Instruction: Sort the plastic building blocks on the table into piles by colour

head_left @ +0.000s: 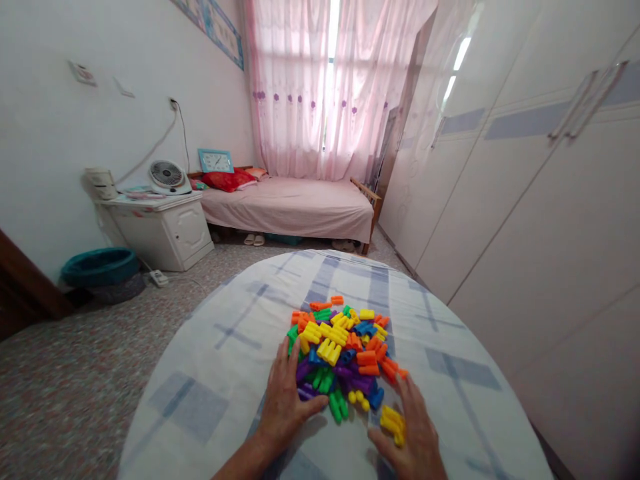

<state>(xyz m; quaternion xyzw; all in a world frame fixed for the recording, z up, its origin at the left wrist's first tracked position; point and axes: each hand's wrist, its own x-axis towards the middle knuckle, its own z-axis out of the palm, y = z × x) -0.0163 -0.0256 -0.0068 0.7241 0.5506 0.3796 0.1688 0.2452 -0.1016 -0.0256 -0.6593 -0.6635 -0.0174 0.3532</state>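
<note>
A heap of colourful plastic building pieces point(345, 347) in yellow, orange, green, blue and purple lies on a cloth-covered table. Each piece looks like short tubes joined side by side. My left hand point(286, 393) rests at the heap's left edge, fingers and thumb spread around green and purple pieces. On the right, my right hand point(413, 427) is open, its fingertips near orange pieces. A yellow piece point(393, 423) lies between its thumb and fingers, apart from the main heap. A green piece point(339, 405) sits at the near edge, between the hands.
The round table point(210, 373) wears a white and blue checked cloth. Beyond it stands a bed point(295, 203) with a pink sheet. A white cabinet point(165, 230) with a fan point(167, 175) and a teal-lined bin point(103, 267) are at left. Wardrobes point(525, 220) line the right.
</note>
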